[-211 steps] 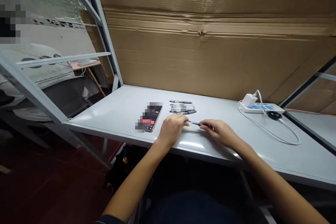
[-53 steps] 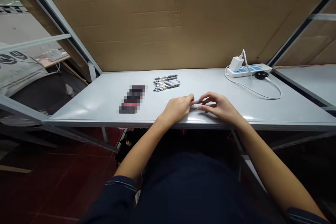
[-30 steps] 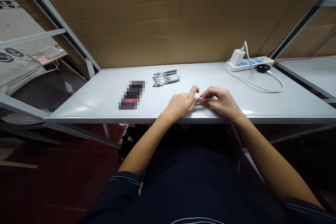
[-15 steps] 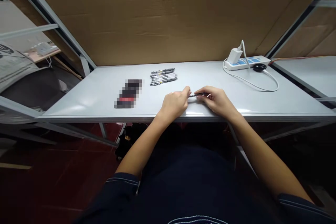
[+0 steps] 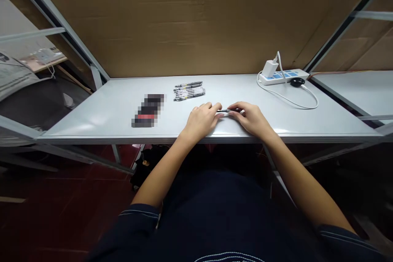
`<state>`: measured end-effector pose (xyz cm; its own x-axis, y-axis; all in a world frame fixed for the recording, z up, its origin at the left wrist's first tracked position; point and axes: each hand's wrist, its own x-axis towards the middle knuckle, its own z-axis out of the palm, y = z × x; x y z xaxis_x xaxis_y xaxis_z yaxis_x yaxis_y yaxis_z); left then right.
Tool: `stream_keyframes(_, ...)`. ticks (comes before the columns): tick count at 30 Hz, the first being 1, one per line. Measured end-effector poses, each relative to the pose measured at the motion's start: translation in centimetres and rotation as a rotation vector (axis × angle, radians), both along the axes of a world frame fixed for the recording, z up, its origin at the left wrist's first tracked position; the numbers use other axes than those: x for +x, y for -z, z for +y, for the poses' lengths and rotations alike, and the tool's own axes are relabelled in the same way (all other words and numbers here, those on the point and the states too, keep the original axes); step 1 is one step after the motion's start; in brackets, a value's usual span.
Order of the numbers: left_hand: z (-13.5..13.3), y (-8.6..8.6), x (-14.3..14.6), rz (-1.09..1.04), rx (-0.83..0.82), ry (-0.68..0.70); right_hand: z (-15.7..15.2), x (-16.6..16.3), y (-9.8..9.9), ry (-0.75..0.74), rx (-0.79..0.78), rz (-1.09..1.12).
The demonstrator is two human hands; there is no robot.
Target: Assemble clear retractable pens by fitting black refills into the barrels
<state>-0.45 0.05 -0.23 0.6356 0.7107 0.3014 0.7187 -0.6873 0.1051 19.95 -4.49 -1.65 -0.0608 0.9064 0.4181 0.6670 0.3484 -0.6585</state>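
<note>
Seen from the person's own head, two bare forearms reach out of navy sleeves [image 5: 138, 213] to the front edge of a pale grey table [image 5: 92, 125]. Between the hands, crosswise and close over the tabletop, is a slim dark pen [image 5: 226, 111]. The right hand [image 5: 251, 119] is nearly closed, its thumb and fingertips pinching the right part of the barrel. The left hand [image 5: 201, 122] lies palm down and partly curled, its fingertips at the pen's left end, though at this size it is impossible to tell whether they grip the pen or only touch it. A slim barrel like this would likely stay steadiest with a light, even pinch and the hands kept low by the table edge, so it neither rolls nor slips. Farther back and to the left of the hands, a tidy group of similar pens [image 5: 188, 91] lies side by side. Left of those is a flat object blurred by pixelation, probably a phone [image 5: 147, 110]. At the table's far right stands a power strip [image 5: 284, 77] with a white charger [image 5: 270, 68] plugged in, its white cable [image 5: 285, 99] looping across the tabletop. A large cardboard sheet [image 5: 184, 20] closes off the back of the table.
</note>
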Motion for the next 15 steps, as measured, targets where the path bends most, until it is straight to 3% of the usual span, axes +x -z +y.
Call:
stream_keyframes(7,-0.26,-0.29,-0.02,0.054,-0.026,-0.020,-0.27,-0.03,-0.35,-0.143,-0.051,0.076)
stream_keyframes(15,0.28,-0.35,-0.22,0.017,-0.026,-0.049,0.19,0.31,0.10,0.029,-0.007,0.138)
